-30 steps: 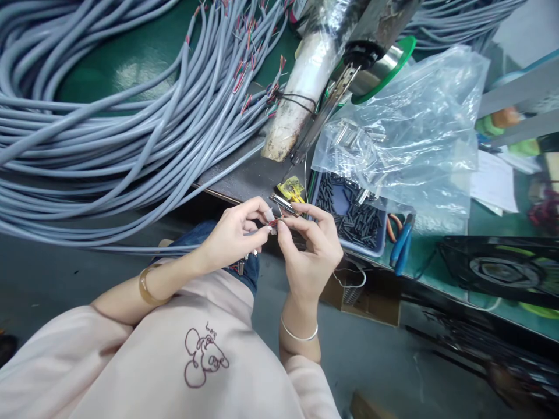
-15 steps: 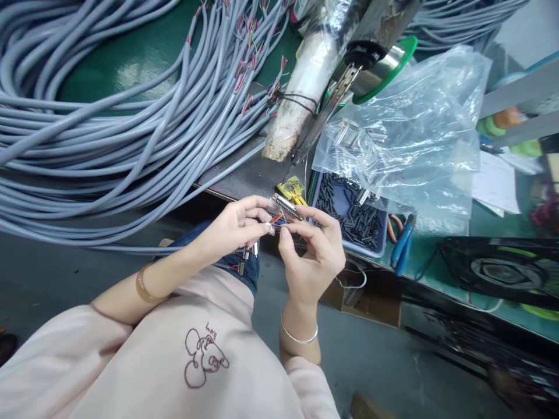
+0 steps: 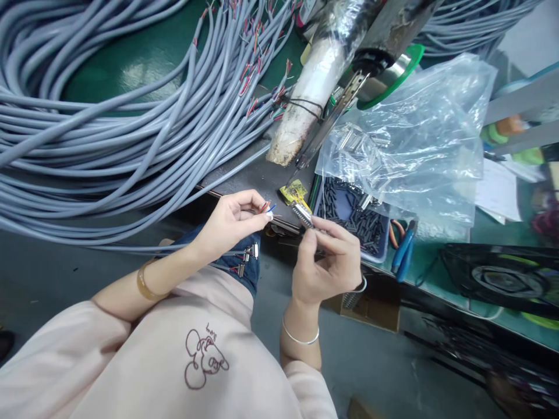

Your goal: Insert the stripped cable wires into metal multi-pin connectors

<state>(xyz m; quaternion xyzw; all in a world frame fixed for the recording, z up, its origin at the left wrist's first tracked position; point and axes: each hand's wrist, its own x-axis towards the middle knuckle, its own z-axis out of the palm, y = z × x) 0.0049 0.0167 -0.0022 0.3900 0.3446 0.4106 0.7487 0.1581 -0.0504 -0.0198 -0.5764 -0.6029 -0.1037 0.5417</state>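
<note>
My left hand [image 3: 238, 224] pinches the stripped end of a grey cable, its thin coloured wires [image 3: 267, 208] poking out past the fingertips. Facing it, my right hand [image 3: 327, 259] grips a metal multi-pin connector [image 3: 301, 214] between thumb and fingers. A gap lies between the wires and the connector. Just beyond the connector, a soldering iron [image 3: 312, 145] points down toward a small yellow piece [image 3: 293, 191] at the bench edge. Several wired connectors [image 3: 250, 254] rest on my lap below the left hand.
Bundled grey cables [image 3: 144, 139] cover the left of the bench. A plastic-wrapped tube [image 3: 301, 110] and a solder spool [image 3: 395, 75] stand near the iron. Right of them are a tray of black sleeves [image 3: 382, 253], a clear bag [image 3: 428, 145], blue-handled pliers [image 3: 404, 250] and a black fan [image 3: 502, 279].
My hands have drawn apart. The right hand has moved right with the connector and turned it, while the left keeps the wires. The view has shifted slightly.
</note>
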